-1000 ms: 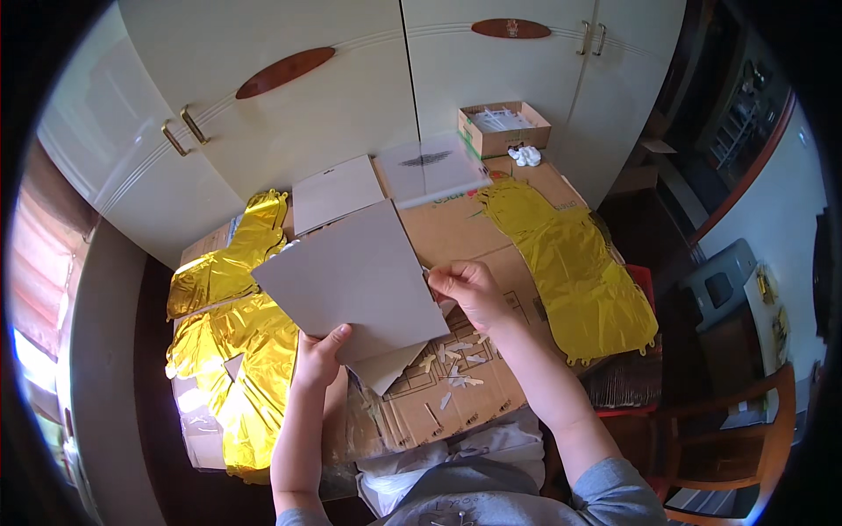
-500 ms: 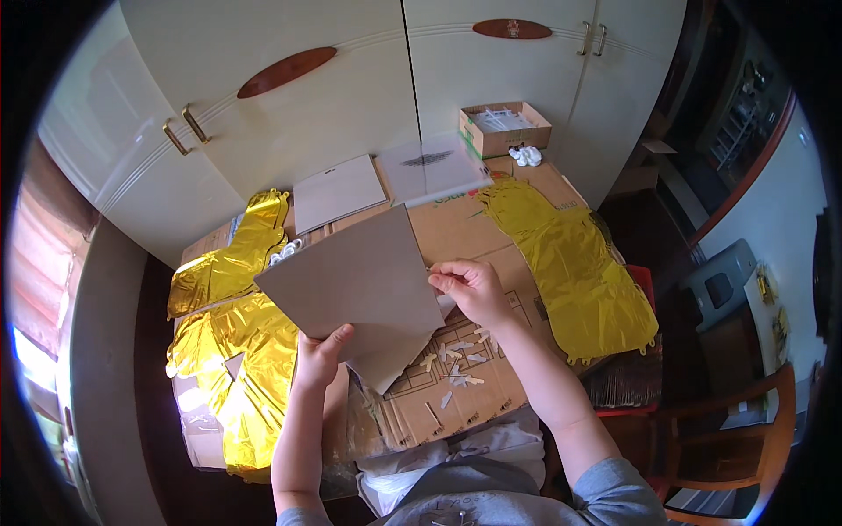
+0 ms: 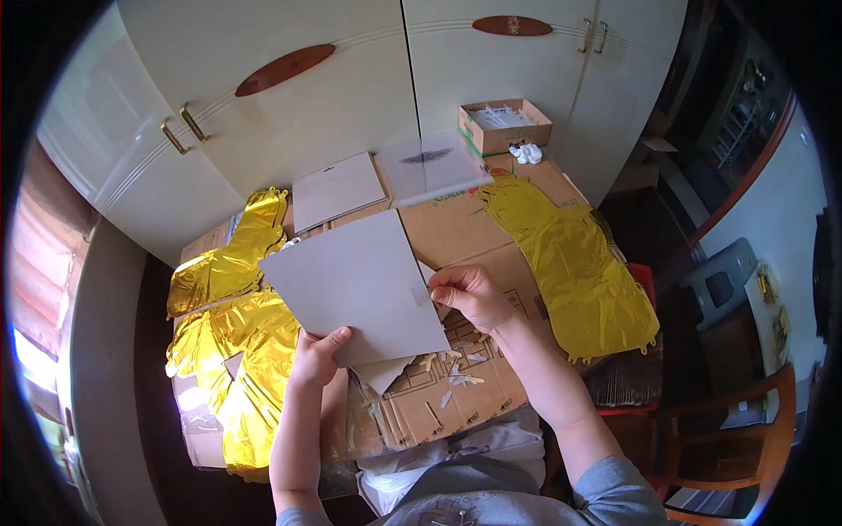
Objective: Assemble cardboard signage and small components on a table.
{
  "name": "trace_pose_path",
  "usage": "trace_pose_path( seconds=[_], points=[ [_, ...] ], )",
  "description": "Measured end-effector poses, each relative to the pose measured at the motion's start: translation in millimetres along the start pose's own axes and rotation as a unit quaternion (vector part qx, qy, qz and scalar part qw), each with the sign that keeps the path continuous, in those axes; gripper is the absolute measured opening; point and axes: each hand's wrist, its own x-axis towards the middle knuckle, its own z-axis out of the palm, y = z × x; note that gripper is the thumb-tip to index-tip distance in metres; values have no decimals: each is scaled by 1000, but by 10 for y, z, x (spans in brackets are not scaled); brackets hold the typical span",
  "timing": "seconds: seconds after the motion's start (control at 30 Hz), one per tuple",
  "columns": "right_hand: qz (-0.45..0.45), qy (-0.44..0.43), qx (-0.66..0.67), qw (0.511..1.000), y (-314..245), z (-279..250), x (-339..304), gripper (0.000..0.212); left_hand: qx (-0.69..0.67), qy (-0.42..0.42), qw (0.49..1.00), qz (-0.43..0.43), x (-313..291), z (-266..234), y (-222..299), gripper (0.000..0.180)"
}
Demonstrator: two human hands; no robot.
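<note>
A grey rectangular cardboard sheet (image 3: 351, 289) is held up over the table, tilted. My left hand (image 3: 317, 358) grips its lower left corner, with the thumb on the face and the other fingers hidden behind. My right hand (image 3: 474, 296) is pinched closed beside the right edge of the sheet; anything between its fingertips is too small to make out. Under the sheet, a torn grey paper piece (image 3: 381, 375) rests on the brown cardboard (image 3: 395, 421) covering the table. Several small pale scraps (image 3: 460, 373) lie scattered below my right hand.
Gold foil pieces lie on the left (image 3: 250, 351) and right (image 3: 579, 272). At the back are a stack of grey boards (image 3: 338, 191), a clear plastic sheet (image 3: 434, 171), a small carton (image 3: 506, 138) of white sticks and a white crumpled lump (image 3: 525, 154). A wooden chair (image 3: 772, 430) stands at right.
The grey sheet has turned and tilted, so its face looks lighter and its lower edge straight, with the torn piece lower behind it. My right hand has moved slightly down.
</note>
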Motion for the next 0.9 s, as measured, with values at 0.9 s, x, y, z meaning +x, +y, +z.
trace_pose_path(
  seconds=[0.9],
  points=[
    [-49, -64, 40, 996, -41, 44, 9, 17, -37, 9, 999, -35, -47, -14, 90, 34]
  ],
)
